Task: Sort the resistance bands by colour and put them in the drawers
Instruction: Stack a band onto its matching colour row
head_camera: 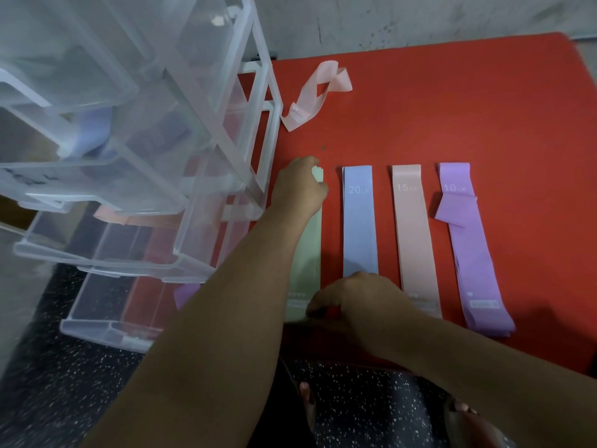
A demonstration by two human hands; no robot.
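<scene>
Head view: red mat (452,108) with four bands laid flat in a row. Left hand (298,185) pinches the far end of the green band (308,253); right hand (358,302) closed on its near end. To the right, well apart from each other: blue band (359,221) (marked 20), pink band (415,234) marked 15, purple band (468,247) marked 10. A crumpled pale pink band (318,92) lies beside the clear drawer unit (193,130), drawers pulled out
</scene>
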